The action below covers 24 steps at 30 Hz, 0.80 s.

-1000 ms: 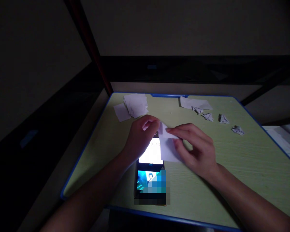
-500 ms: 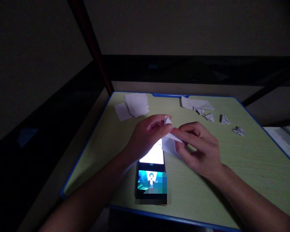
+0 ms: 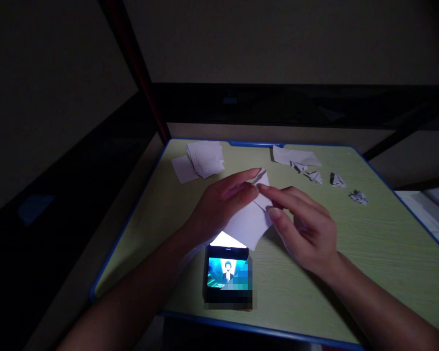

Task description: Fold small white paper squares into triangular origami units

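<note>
Between my hands, above the table, is a white sheet of paper (image 3: 249, 226) with its upper part folded over. My left hand (image 3: 219, 200) pinches the paper from the left, thumb in front and fingers partly behind it. On the right edge of the fold, my right hand (image 3: 307, 224) grips with its thumb and index finger. The sheet's lower part hangs down and covers some of a lit phone (image 3: 227, 273), which lies on the table beneath it.
A stack of white paper squares (image 3: 207, 158) lies at the table's back left. Toward the back right are a flat paper piece (image 3: 296, 156) and several small folded paper shapes (image 3: 337, 180). The light green table (image 3: 142, 243) has a blue edge; walls stand behind and at left.
The paper has turned so that its broad face shows and its lower part hangs over the phone's upper screen. My right thumb has shifted upward along the fold.
</note>
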Available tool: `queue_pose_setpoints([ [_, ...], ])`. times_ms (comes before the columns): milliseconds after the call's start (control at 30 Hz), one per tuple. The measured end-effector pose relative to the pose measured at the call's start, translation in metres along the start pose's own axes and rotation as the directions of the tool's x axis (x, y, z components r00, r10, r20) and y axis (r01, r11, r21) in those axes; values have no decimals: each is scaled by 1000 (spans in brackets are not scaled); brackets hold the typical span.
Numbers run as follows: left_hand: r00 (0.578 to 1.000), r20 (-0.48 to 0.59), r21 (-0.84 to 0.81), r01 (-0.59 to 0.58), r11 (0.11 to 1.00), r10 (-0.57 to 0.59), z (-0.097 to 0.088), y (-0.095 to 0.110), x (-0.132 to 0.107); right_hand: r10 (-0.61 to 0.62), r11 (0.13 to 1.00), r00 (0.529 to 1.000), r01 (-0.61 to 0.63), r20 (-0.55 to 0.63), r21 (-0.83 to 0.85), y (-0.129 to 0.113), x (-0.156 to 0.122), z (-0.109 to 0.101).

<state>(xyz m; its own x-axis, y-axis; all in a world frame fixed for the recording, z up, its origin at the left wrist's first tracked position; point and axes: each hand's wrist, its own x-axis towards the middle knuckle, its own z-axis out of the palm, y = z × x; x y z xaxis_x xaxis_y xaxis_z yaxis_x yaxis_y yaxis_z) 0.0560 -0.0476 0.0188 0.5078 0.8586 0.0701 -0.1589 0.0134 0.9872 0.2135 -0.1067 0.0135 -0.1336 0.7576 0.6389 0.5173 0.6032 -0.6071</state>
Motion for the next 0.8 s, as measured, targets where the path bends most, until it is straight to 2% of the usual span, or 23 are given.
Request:
queue_pose_setpoints([
  [133, 1000, -27, 45, -3, 999, 4, 0, 0, 0, 79, 996, 997, -79, -19, 35, 1, -1, 2],
  [233, 998, -57, 80, 21, 997, -17, 1, -2, 0, 173, 972, 984, -165, -31, 168, 4, -1, 5],
  [333, 997, -45, 50, 68, 996, -66, 3, -3, -1, 306, 911, 951, -280, -41, 303, 7, 1, 8],
  [433, 994, -70, 93, 88, 992, -82, 5, -2, -2, 396, 876, 917, -361, -48, 320, 9, 3, 8],
  [600, 996, -80, 231, -6, 973, 25, 8, -4, -6, 481, 815, 876, -435, -28, 384, 13, 6, 9],
  [800, 989, -72, 385, -90, 919, 128, 9, -4, -8, 528, 758, 849, -469, -4, 454, 15, 8, 9],
])
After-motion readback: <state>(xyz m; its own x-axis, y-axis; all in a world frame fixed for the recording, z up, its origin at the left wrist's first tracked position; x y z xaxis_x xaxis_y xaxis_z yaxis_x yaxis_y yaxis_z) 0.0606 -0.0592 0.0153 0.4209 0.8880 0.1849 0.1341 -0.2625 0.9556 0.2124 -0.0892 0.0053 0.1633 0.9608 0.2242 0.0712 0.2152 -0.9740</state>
